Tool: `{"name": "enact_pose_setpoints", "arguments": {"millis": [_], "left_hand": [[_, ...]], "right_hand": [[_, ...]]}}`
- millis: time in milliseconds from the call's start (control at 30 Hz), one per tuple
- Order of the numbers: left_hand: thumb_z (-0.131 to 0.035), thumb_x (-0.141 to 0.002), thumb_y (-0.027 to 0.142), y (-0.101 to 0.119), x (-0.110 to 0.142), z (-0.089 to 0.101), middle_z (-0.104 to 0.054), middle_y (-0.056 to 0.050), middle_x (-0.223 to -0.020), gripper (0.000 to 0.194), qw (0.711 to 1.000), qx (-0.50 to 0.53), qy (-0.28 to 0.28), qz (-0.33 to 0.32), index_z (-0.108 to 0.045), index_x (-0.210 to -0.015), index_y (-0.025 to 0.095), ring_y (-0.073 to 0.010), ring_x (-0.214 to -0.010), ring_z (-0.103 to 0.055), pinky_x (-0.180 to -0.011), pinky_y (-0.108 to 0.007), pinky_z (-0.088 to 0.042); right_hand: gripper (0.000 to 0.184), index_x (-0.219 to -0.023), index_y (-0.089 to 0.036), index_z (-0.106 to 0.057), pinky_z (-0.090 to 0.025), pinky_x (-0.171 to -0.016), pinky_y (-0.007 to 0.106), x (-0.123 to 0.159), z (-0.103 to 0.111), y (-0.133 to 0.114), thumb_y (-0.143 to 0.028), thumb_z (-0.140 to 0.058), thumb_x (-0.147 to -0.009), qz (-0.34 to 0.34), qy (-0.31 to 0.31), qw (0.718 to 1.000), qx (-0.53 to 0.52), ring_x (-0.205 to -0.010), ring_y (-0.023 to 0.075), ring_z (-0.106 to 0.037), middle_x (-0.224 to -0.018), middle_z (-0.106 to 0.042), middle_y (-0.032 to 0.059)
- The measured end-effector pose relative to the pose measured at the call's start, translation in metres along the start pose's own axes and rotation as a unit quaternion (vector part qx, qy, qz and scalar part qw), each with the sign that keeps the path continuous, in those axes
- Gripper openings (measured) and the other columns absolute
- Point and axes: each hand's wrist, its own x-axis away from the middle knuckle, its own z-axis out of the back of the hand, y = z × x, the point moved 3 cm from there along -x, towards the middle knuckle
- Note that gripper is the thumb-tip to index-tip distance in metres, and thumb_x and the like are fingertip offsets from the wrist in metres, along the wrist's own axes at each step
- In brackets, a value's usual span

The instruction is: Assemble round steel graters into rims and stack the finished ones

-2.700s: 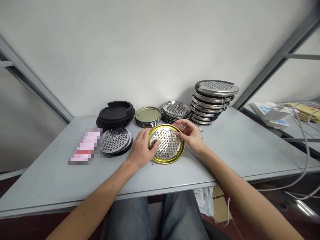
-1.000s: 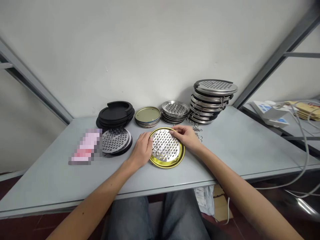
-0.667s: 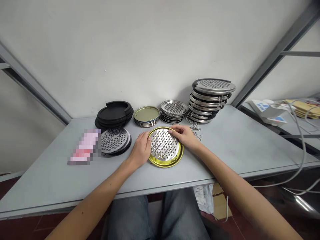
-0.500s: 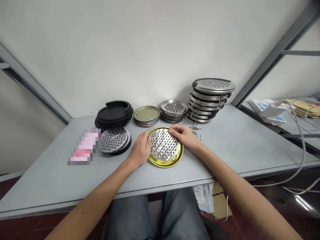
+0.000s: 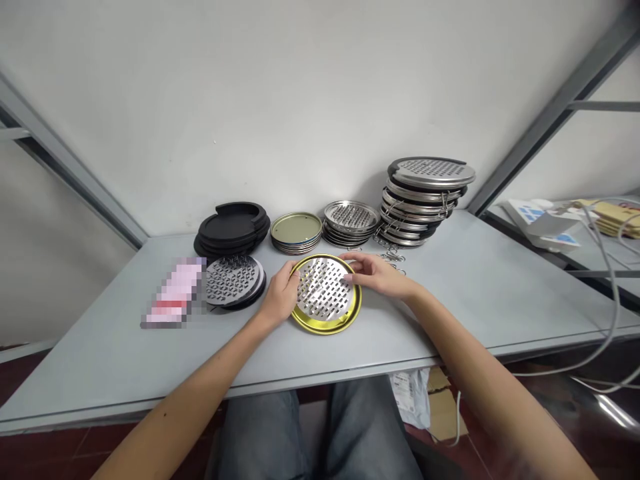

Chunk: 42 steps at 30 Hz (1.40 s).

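Note:
A round gold-rimmed tin lid [image 5: 320, 326] lies on the grey table [image 5: 450, 300] in front of me, and a perforated silver grater disc [image 5: 325, 291] sits inside it. My left hand [image 5: 280, 297] grips the left edge of the lid and disc. My right hand [image 5: 377, 275] rests its fingertips on the disc's far right edge.
Along the wall stand a stack of black plastic rings [image 5: 233, 227], a stack of gold lids [image 5: 296, 231], a stack of silver grater discs [image 5: 351, 221] and a tall pile of assembled graters [image 5: 425, 200]. More perforated discs [image 5: 234, 283] lie at left, small metal rings [image 5: 393, 253] at right.
The lid with the disc has shifted slightly left and toward me. My left hand has moved up onto its left rim, and my right hand has slid along the far edge.

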Motion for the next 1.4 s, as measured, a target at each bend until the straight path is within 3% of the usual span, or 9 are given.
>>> {"name": "enact_pose_setpoints", "arguments": {"millis": [133, 367, 667, 967, 1200, 1400], "left_hand": [[-0.042, -0.089, 0.023, 0.001, -0.001, 0.001, -0.066, -0.005, -0.099, 0.023, 1.000, 0.023, -0.003, -0.005, -0.058, -0.104, 0.017, -0.0201, -0.094, -0.059, -0.084, -0.031, -0.043], [-0.044, -0.085, 0.018, 0.005, 0.000, 0.000, -0.066, -0.005, -0.105, 0.027, 0.998, 0.054, -0.024, -0.001, -0.056, -0.108, 0.016, -0.0200, -0.098, -0.059, -0.088, -0.030, -0.043], [-0.041, -0.087, 0.018, 0.008, 0.001, 0.001, -0.067, -0.005, -0.103, 0.027, 0.999, -0.007, -0.014, -0.038, -0.056, -0.109, 0.016, -0.0194, -0.095, -0.060, -0.087, -0.031, -0.045], [-0.040, -0.084, 0.013, 0.007, 0.002, 0.001, -0.067, -0.006, -0.103, 0.033, 0.999, -0.009, -0.027, -0.039, -0.057, -0.112, 0.015, -0.0202, -0.097, -0.060, -0.088, -0.032, -0.045], [-0.043, -0.083, 0.013, 0.007, 0.003, 0.001, -0.066, -0.006, -0.109, 0.034, 0.998, 0.013, -0.035, -0.052, -0.057, -0.113, 0.015, -0.0205, -0.100, -0.060, -0.092, -0.032, -0.044], [-0.042, -0.083, 0.013, 0.011, 0.004, 0.001, -0.065, -0.007, -0.112, 0.039, 0.997, 0.016, -0.043, -0.061, -0.055, -0.119, 0.014, -0.0211, -0.105, -0.058, -0.092, -0.032, -0.045]], "right_hand": [[0.061, -0.128, -0.016, -0.051, -0.050, -0.084, 0.035, 0.000, 0.000, 0.006, -0.031, -0.074, -0.074, -0.009, -0.033, 0.999, -0.008, -0.087, 0.0178, -0.064, -0.093, -0.070, 0.0051], [0.052, -0.124, -0.016, -0.055, -0.051, -0.076, 0.031, -0.003, 0.001, 0.008, -0.036, -0.070, -0.078, -0.007, -0.006, 1.000, -0.015, -0.081, 0.0164, -0.063, -0.085, -0.069, 0.0036], [0.050, -0.118, -0.015, -0.059, -0.049, -0.067, 0.029, -0.001, 0.002, 0.006, -0.042, -0.070, -0.077, -0.013, 0.034, 0.999, -0.005, -0.070, 0.0150, -0.061, -0.075, -0.068, 0.0018], [0.051, -0.116, -0.014, -0.061, -0.038, -0.053, 0.023, -0.001, 0.004, 0.005, -0.045, -0.068, -0.077, -0.010, 0.061, 0.998, 0.032, -0.056, 0.0103, -0.051, -0.064, -0.062, -0.0016], [0.051, -0.114, -0.013, -0.062, -0.034, -0.050, 0.023, -0.002, 0.004, 0.008, -0.046, -0.069, -0.076, -0.004, 0.071, 0.997, 0.030, -0.053, 0.0093, -0.047, -0.061, -0.059, -0.0028], [0.051, -0.115, -0.015, -0.062, -0.039, -0.054, 0.024, -0.002, 0.004, 0.008, -0.044, -0.071, -0.074, -0.007, 0.071, 0.997, 0.018, -0.058, 0.0109, -0.052, -0.069, -0.065, 0.0000]]}}
